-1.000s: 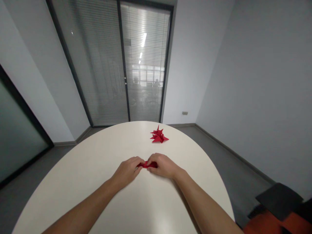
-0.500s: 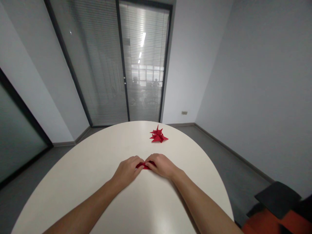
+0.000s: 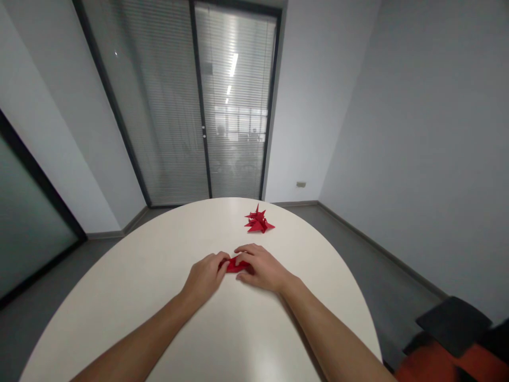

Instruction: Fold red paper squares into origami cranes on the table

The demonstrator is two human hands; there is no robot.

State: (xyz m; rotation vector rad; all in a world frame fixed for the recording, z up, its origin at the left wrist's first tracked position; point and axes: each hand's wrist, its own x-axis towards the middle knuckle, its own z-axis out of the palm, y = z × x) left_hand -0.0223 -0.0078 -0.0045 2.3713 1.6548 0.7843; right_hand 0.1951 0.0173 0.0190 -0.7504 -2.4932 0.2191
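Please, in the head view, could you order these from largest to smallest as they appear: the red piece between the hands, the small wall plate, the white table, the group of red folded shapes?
1. White table
2. Red folded shapes, as a group
3. Red piece, visible part only; its full size is unsure
4. Small wall plate

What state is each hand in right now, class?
Left hand: closed, holding the red folded paper.
Right hand: fingers over the paper's right end; whether gripping cannot be told.

Left hand pinched, thumb near fingertips; right hand loosely curved, thumb apart from fingers. Forearms converge.
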